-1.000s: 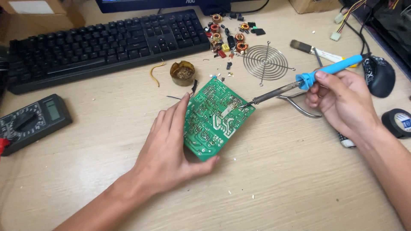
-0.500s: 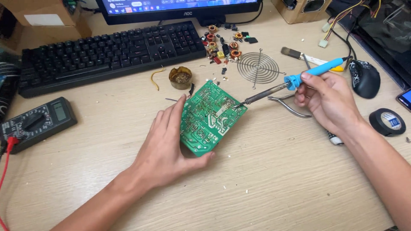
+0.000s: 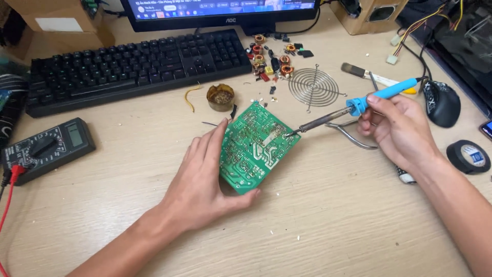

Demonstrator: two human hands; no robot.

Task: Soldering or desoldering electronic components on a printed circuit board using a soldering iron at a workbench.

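1. We brace the green rectangular circuit board [image 3: 258, 146], solder side up and tilted, on the pale wooden desk [image 3: 328, 220].
2. Our left hand [image 3: 197, 182] grips its edge, thumb under, fingers spread, steadying it.
3. Our right hand [image 3: 397, 128] pinches the blue-handled soldering iron [image 3: 353, 106] pen-style, tip touching the board.

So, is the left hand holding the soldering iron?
No, the right hand holds the blue-handled soldering iron; the left hand steadies the green circuit board.

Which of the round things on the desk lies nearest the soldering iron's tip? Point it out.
The round wire fan grille, just beyond the blue-handled soldering iron. The brown tin lies further left; the black tape roll sits far right.
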